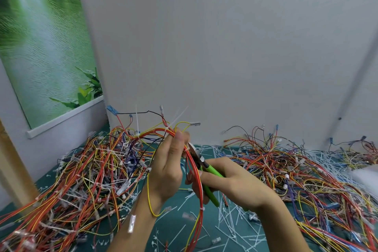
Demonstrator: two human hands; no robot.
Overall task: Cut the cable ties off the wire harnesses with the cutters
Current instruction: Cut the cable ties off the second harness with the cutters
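Forearms rise from the lower edge. Left hand (171, 161) pinches a red-and-orange wire harness (193, 161) between thumb and curled fingers, holding it up in a loop above the green mat (180, 235). Right hand (227, 182) is wrapped round the green handles of the cutters (206, 170), whose tip sits against the harness just below the left thumb; the blades are too blurred to judge. One white cable tie (167, 128) binds the loop's top. Around them lie the left harness pile (92, 170), the right harness pile (296, 170) and scattered tie offcuts (231, 221).
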